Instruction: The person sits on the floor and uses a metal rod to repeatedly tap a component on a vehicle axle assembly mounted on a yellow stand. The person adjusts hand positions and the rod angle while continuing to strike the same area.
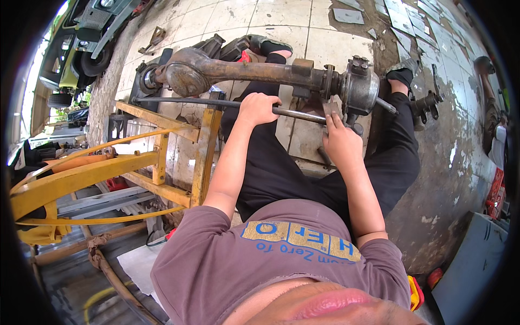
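A long dark metal rod [216, 102] lies crosswise in front of me, its right end bare and shiny. My left hand [259, 109] is wrapped round it right of its middle. At the shiny end, my right hand [342, 142] holds a flat greyish-brown strip [330, 106], two fingers stretched along it; the thumb side is partly hidden. Just beyond the rod stands a rusty vehicle axle housing [244, 71] with a round bulge at the left. A grey metal hub [362, 92] with a protruding shaft sits at its right end, near my right hand.
A yellow metal frame [203, 154] stands close on my left, by the rod's left part. My legs [392, 157] spread around the work. A bracketed metal part [427, 104] lies beyond my right foot. Loose tile pieces [398, 19] lie far right; a parked vehicle [81, 46] stands far left.
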Motion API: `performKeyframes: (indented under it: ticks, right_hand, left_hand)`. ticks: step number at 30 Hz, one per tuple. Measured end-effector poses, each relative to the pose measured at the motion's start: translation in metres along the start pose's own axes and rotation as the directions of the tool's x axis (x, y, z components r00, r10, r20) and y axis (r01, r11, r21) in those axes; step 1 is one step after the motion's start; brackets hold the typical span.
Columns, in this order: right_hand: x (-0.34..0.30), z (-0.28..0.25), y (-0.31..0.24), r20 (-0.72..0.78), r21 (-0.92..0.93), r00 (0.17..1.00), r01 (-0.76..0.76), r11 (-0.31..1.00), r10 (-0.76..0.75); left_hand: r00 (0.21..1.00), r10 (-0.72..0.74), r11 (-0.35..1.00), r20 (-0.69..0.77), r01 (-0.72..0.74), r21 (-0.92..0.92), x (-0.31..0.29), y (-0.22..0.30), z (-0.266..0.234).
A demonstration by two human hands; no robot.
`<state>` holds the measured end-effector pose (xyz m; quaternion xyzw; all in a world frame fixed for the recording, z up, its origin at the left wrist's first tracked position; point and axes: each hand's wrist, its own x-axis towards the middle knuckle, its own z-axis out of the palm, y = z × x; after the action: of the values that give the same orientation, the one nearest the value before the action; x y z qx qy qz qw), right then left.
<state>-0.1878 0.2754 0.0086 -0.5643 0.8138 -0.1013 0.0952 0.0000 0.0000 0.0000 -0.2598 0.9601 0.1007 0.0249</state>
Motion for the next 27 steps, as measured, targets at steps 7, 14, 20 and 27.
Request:
performKeyframes:
  ticks: [7,14,20,27]
  right_hand:
    - [-0.011,-0.031,-0.012,0.164,0.011,0.986,-0.039,0.999,0.036]
    - [-0.011,-0.039,-0.017,0.202,0.096,0.979,-0.053,0.994,0.033]
    - [-0.007,-0.043,-0.017,0.229,0.043,0.973,-0.053,0.998,0.042]
    - [-0.001,-0.036,-0.021,0.19,0.04,0.979,-0.078,0.996,0.069]
  left_hand:
    - [1.0,0.013,1.0,0.016,-0.013,0.015,0.003,0.006,-0.001]
    - [1.0,0.027,0.999,-0.003,-0.027,0.021,0.001,0.005,0.002]
    - [1.0,0.03,0.999,-0.009,-0.029,0.021,0.002,0.002,0.0]
    - [1.0,0.016,1.0,0.01,-0.017,0.019,0.003,0.007,-0.004]
